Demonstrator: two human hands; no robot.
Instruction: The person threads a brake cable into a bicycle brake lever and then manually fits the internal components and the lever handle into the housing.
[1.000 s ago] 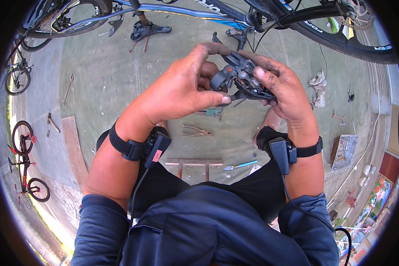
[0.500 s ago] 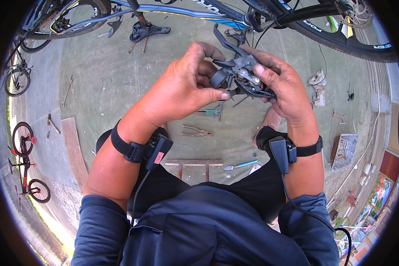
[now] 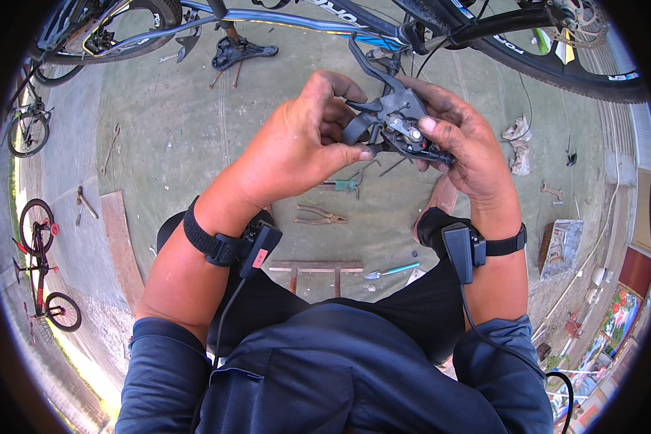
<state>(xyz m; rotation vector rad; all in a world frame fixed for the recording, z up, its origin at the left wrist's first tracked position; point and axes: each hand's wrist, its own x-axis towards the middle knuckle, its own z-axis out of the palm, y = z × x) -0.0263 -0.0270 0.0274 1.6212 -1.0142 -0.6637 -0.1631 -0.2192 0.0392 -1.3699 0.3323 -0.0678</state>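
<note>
Between my hands is a black bicycle brake and shift lever (image 3: 400, 108), its cover off so that silvery inner parts show. My right hand (image 3: 464, 134) wraps its right side, the thumb pressing next to the bared mechanism. On the other side, my left hand (image 3: 312, 130) grips it near the round clamp, with the thumb below and curled fingers behind. The brake blade points up and away from me. What the fingertips behind the lever touch is hidden.
An upturned bicycle (image 3: 354, 25) spans the far side, its saddle (image 3: 242, 52) on the green floor. Pliers (image 3: 321, 215), a green tool (image 3: 340, 185), a blue-handled screwdriver (image 3: 398, 270) and a spanner (image 3: 552, 191) lie around. Another bicycle (image 3: 43, 264) stands far left.
The lever has turned and shifted slightly in my hands, and my right thumb sits a little lower and further right. Both hands keep their hold.
</note>
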